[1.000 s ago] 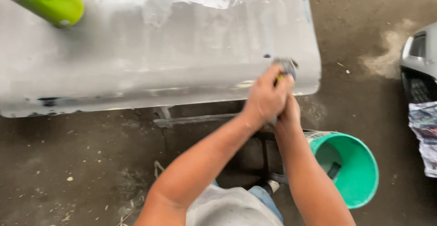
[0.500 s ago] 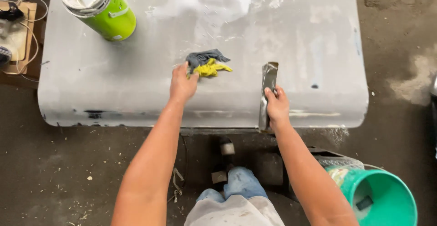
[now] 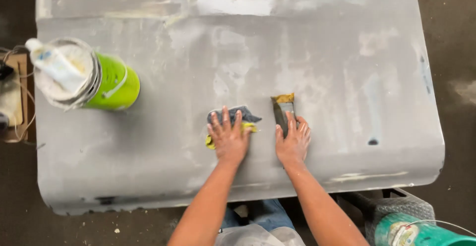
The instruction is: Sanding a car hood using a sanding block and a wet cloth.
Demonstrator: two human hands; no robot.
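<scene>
On grey panel | right hand on putty knife | blade pointing away

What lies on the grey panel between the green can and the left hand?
In the head view, nothing lies there: only bare grey panel separates the green can from the left hand, which presses a rag.
</scene>
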